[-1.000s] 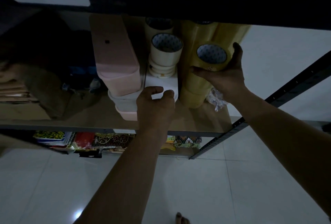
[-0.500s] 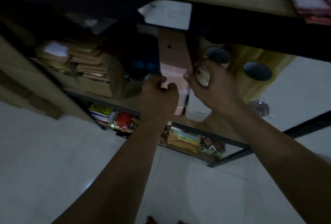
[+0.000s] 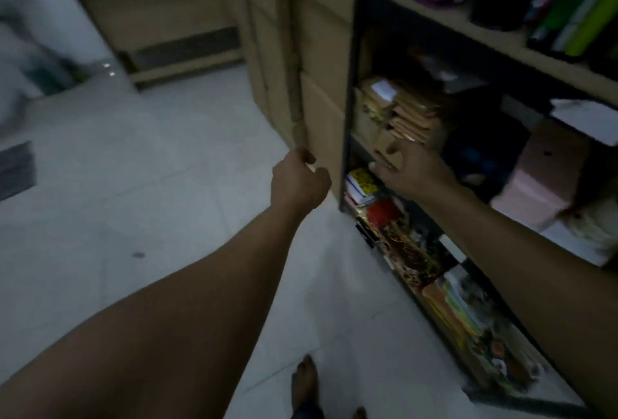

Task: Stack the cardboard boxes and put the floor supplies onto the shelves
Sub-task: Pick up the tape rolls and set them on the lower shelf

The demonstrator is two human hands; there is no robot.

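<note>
The cardboard boxes are seen stacked at upper centre beside the shelves, the left hand is curled at their lower edge (grip cannot be told), the right hand is spread empty, so floor supplies are judged due for fetching next.

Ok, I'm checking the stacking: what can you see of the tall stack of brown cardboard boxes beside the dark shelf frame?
The tall stack of brown cardboard boxes stands upright on the pale floor, against the dark metal shelf frame. Closed boxes; seams show at least three levels, the top cut off by the picture edge. The left hand, fingers curled, is at the lowest box's near corner; whether it grips is unclear.
</note>
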